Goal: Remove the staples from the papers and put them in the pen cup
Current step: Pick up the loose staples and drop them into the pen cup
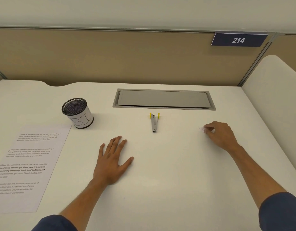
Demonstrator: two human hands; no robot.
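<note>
White desk (160, 164) bears the left hand (113, 161) flat, fingers spread; right hand (219, 134) pinches tiny staples (202, 129)

the left hand (112, 161) lies flat, palm down, on the counter (169, 164), fingers straight and slightly spread, thumb out to the right. its forearm runs back toward the lower left, ending in a dark blue sleeve (55, 223). the right hand (219, 135) sits farther forward and to the right, knuckles up, fingers curled with the tips drawn together in a pinch at the counter surface. what they pinch is too small to tell. its forearm angles back to the lower right.
</note>
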